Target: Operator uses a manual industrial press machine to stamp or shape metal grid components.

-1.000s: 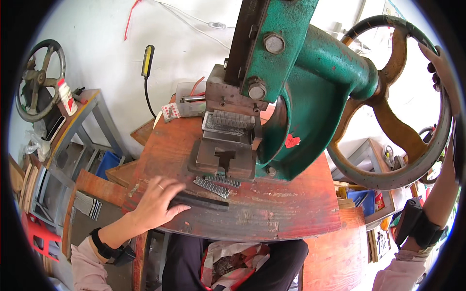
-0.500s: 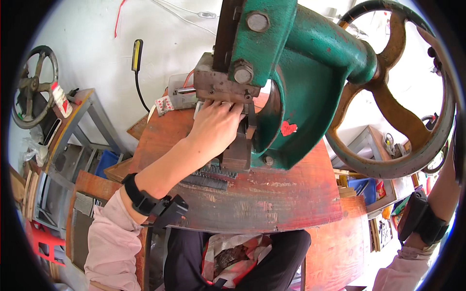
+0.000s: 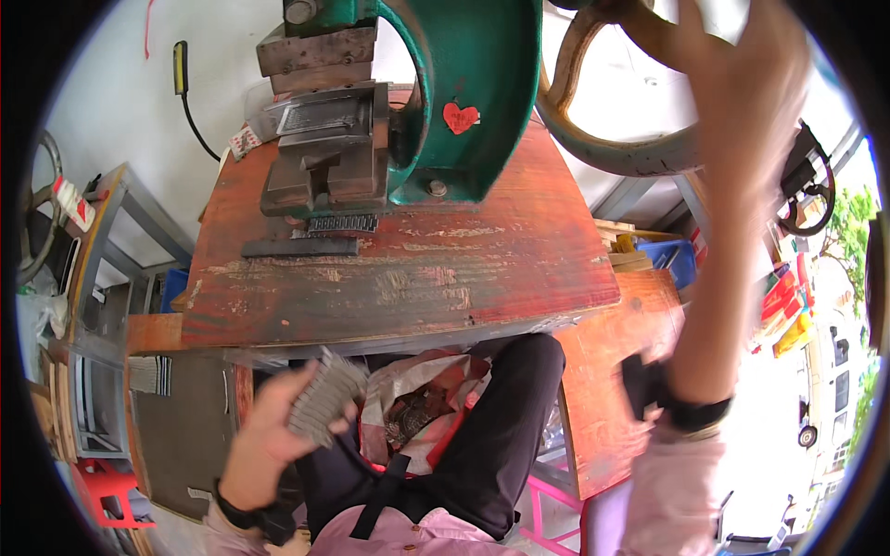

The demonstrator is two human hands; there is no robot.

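My left hand [image 3: 264, 431] is closed around a grey ribbed metal piece [image 3: 326, 397], like a stack of thin strips, above my left thigh. Raised at the upper right, my right hand [image 3: 753, 79] is smeared by motion near the rim of a large handwheel [image 3: 623, 157]; contact and finger pose cannot be made out. The wheel belongs to a green screw press [image 3: 496, 102] on the wooden table. Beneath the press head stands a steel die block [image 3: 324, 167] with a flat slotted top. In front of it lie a toothed black strip [image 3: 343, 223] and a plain dark bar [image 3: 300, 247].
An open bag [image 3: 375, 403] with dark bits inside sits between my legs. To the left, a grey-topped board [image 3: 181, 431] bears ribbed pieces [image 3: 150, 376]. A wooden bench [image 3: 612, 389] adjoins the table's right side. A red stool [image 3: 109, 491] stands far left.
My left hand has come out from under the press head down to my lap, now with the ribbed piece. My right arm has swung inward, and the view has shifted.
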